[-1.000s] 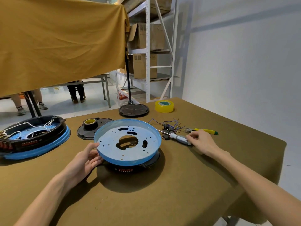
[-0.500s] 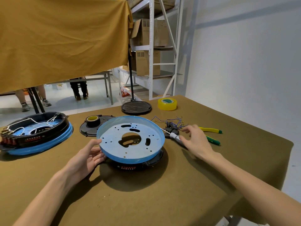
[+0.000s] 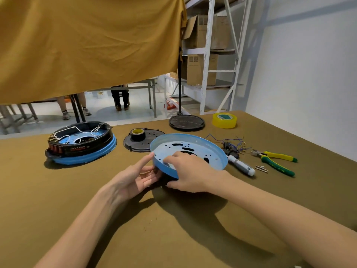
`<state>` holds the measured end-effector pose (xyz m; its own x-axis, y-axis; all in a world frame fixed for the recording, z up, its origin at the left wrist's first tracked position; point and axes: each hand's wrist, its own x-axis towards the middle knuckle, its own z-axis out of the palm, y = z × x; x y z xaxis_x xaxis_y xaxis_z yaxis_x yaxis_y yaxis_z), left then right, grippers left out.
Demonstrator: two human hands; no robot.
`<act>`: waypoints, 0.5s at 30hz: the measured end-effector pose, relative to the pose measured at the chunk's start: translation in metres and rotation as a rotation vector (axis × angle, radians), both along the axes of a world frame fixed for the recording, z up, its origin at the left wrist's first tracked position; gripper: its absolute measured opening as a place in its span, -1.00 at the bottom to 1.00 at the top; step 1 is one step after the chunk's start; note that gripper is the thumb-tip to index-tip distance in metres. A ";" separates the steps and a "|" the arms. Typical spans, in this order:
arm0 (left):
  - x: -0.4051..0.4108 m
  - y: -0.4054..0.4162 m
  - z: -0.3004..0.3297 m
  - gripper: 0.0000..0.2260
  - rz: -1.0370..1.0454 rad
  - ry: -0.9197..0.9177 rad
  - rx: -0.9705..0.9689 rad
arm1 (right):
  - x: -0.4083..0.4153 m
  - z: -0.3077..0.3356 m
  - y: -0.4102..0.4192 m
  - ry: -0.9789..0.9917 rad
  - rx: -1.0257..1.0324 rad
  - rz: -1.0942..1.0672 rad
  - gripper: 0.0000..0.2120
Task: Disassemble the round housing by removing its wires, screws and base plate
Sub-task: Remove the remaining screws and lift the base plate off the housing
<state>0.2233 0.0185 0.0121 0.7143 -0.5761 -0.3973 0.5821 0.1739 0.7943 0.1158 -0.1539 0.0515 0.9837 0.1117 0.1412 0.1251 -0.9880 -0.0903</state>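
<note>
1. The right hand (image 3: 190, 172) pinches the near rim of the blue base plate (image 3: 202, 149), tilted above the table (image 3: 77, 190)
2. The left hand (image 3: 139, 177), with fingers straight, touches its left edge
3. A screwdriver (image 3: 241, 167) lies just right

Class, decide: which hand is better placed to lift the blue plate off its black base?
Probably the right hand: it already grips the blue plate's near rim. The left hand lies open beside it.

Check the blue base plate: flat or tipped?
Tipped. The blue base plate has its near rim lifted in the right hand, left hand beside it.
</note>
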 end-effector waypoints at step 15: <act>-0.004 -0.024 0.011 -0.65 -0.051 0.075 -0.275 | -0.001 0.079 -0.079 0.166 0.409 0.097 -0.66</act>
<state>0.2191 -0.0059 0.0228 0.6565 -0.7036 -0.2719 0.6505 0.3457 0.6763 0.1149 -0.2327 0.1301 0.9844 0.1725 0.0344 0.1666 -0.8512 -0.4977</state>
